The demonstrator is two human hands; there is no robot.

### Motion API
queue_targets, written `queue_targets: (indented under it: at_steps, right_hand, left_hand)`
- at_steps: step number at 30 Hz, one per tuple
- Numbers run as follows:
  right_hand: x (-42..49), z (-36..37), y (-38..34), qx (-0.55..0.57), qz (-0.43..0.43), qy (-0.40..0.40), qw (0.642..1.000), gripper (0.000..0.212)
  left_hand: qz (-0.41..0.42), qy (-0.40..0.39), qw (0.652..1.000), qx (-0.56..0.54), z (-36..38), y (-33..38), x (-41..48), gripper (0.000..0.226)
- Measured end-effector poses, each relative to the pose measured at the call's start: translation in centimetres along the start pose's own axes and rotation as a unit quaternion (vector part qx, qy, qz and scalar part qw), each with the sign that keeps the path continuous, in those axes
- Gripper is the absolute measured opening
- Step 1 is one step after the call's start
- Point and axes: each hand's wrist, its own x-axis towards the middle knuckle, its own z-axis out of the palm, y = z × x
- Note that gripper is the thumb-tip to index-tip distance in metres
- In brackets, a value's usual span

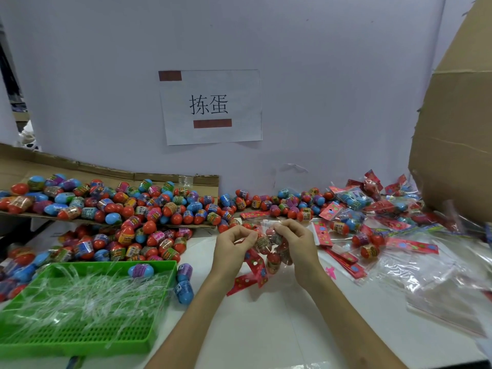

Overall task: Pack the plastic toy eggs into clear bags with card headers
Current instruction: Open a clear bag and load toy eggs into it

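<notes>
Where the 2 hands meet above the white table, the left hand and the right hand each pinch the mouth of a clear bag with red eggs inside, a red card header dangling below. Loose eggs crowd the left, reaching the green tray; empty bags spread to the table's right edge. Bare tabletop shows between the forearms.
</notes>
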Motion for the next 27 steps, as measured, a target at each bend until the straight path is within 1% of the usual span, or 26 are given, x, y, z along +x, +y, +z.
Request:
queue_targets:
  at_steps: [4,9,12,15,17,19,23,27]
  right_hand:
    - [0.10,0.20,0.06,0.011,0.019,0.023,1.000,0.021]
    - [0.47,0.12,0.64,-0.020,0.032,0.051,0.998,0.024]
    - [0.73,-0.01,0.84,-0.040,0.031,0.054,0.997,0.024]
    - [0.55,-0.26,0.91,-0.068,-0.023,0.047,0.996,0.028]
    - [0.33,-0.45,0.92,-0.095,-0.076,0.031,0.992,0.029]
    - [0.15,-0.46,0.87,-0.112,-0.103,0.012,0.988,0.029]
    - [0.10,-0.31,0.76,-0.119,-0.112,0.009,0.987,0.028]
    - [0.02,-0.18,0.77,-0.136,-0.118,0.019,0.984,0.026]
  left_hand:
    - [0.002,-0.017,1.000,-0.015,0.18,-0.05,-0.14,0.017]
    - [0.008,-0.040,0.999,-0.007,0.29,-0.18,-0.15,0.016]
    - [0.009,-0.052,0.999,-0.002,0.30,-0.26,-0.19,0.017]
    - [-0.001,-0.067,0.998,-0.006,-0.07,-0.38,-0.08,0.015]
    - [-0.001,-0.073,0.997,-0.004,-0.25,-0.44,-0.01,0.013]
    - [0.009,-0.074,0.997,-0.003,-0.26,-0.38,-0.10,0.015]
    - [0.040,-0.058,0.997,0.022,-0.35,-0.47,-0.02,0.009]
    - [0.049,-0.062,0.996,0.034,-0.48,-0.61,0.07,0.011]
